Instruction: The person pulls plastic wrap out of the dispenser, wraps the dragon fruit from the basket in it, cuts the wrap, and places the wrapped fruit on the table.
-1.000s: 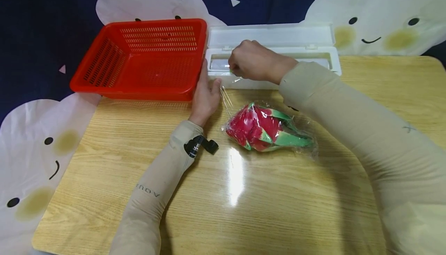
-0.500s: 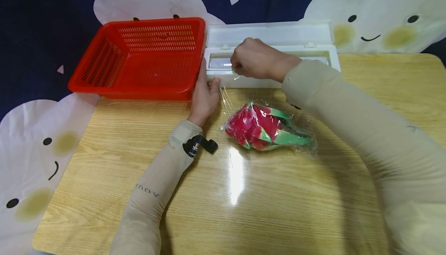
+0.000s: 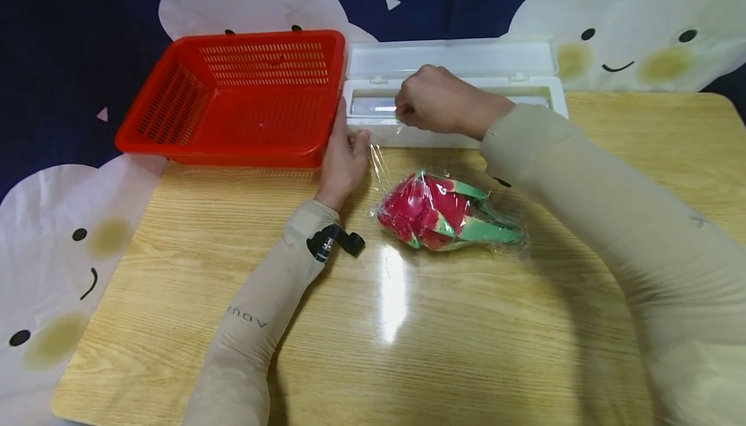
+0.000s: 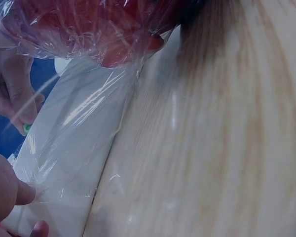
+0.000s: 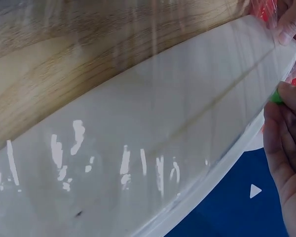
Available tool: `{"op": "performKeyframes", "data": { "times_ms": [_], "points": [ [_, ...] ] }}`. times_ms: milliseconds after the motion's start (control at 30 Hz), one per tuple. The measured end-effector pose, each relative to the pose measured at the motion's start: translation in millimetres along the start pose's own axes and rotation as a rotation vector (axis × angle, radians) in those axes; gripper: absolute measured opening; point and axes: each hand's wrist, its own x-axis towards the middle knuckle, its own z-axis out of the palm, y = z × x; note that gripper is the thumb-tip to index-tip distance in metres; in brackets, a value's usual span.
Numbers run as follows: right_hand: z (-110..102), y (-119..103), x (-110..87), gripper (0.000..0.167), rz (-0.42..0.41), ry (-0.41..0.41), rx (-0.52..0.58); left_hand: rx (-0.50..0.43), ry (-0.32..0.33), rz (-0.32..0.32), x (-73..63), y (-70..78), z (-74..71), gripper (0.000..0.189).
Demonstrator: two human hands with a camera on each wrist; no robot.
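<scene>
At the back of the table stands a long white cling film dispenser, its lid tipped back. My left hand grips its left end, thumb on the front face over the film. Above the front edge, my right hand pinches a small green slider, mostly hidden by the fingers in the head view. Clear cling film stretches from the dispenser towards me. A red and green dragon fruit, wrapped in film, lies on the table in front of it, between my forearms.
A red plastic basket with slotted walls stands left of the dispenser, right beside my left hand. The wooden table reaches towards me. A dark blue cloth with white clouds hangs behind.
My right hand has slid a little to the right along the dispenser's front edge with the green slider. The left hand and the dragon fruit have stayed in place.
</scene>
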Motion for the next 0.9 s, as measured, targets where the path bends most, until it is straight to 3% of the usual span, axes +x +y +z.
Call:
{"op": "performKeyframes", "data": {
  "times_ms": [900],
  "points": [
    [-5.1,10.2,-22.5,0.014,-0.003,0.023,0.013,0.000,-0.015,-0.055,-1.4,3.3,-1.2,0.077]
  ]
}}
